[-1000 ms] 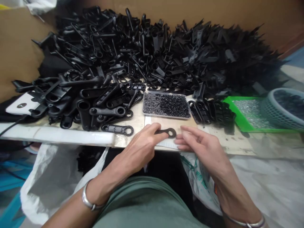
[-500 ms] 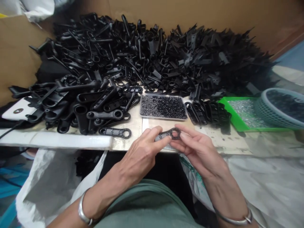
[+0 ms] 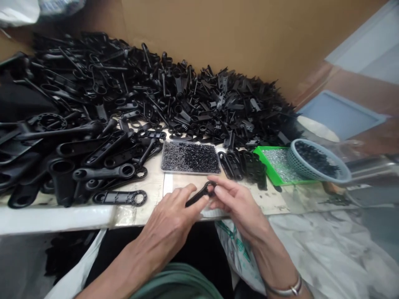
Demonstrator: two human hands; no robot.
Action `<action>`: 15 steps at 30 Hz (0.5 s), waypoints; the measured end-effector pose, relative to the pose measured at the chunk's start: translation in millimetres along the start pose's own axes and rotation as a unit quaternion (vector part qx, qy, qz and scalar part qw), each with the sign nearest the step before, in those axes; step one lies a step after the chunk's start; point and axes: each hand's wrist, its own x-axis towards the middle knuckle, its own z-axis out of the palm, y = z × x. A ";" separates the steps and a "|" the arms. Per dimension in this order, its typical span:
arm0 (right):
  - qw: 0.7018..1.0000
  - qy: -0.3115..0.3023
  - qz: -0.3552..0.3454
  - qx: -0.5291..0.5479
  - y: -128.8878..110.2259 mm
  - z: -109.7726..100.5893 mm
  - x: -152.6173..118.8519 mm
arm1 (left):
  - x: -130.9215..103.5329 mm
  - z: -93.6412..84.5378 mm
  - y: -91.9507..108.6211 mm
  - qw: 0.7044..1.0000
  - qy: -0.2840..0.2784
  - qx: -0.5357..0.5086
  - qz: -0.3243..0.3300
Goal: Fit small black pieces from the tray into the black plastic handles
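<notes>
A black plastic arm with a ring at one end [image 3: 197, 197] is held over the table's front edge, between both my hands. My left hand [image 3: 174, 214] has its thumb and fingers on either side of the narrow end. At the ring, my right hand [image 3: 238, 203] pinches the rim with thumb and fingertips. Just beyond my hands stands a clear shallow box [image 3: 190, 157] of small dark pieces. A similar ringed piece [image 3: 120, 198] lies flat to the left, its ribbed inside facing up.
A large heap of black plastic parts [image 3: 174, 91] spreads along the cardboard wall [image 3: 218, 33]. Several flat black pieces [image 3: 246, 168] lie right of the clear box. Beside them, a green tray [image 3: 269, 176] of small shiny bits has a blue-grey basket [image 3: 314, 168] resting over its right side.
My view has swung right, so the table contents sit further left and lower. The ringed arm has turned in my hands, its ribbed face no longer showing clearly.
</notes>
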 end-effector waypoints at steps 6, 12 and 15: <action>0.904 0.099 -0.119 -0.398 -64.0 -56.6 33.0 | -12.0 -34.3 -13.1 0.992 0.126 0.013 0.003; 0.759 0.118 -0.107 -0.631 -87.7 -87.7 86.7 | -56.9 -77.7 -33.7 0.973 0.126 0.144 -0.132; 0.744 0.105 -0.123 -0.649 -75.0 -110.1 107.0 | -65.9 -86.1 -35.9 0.966 0.060 0.180 -0.177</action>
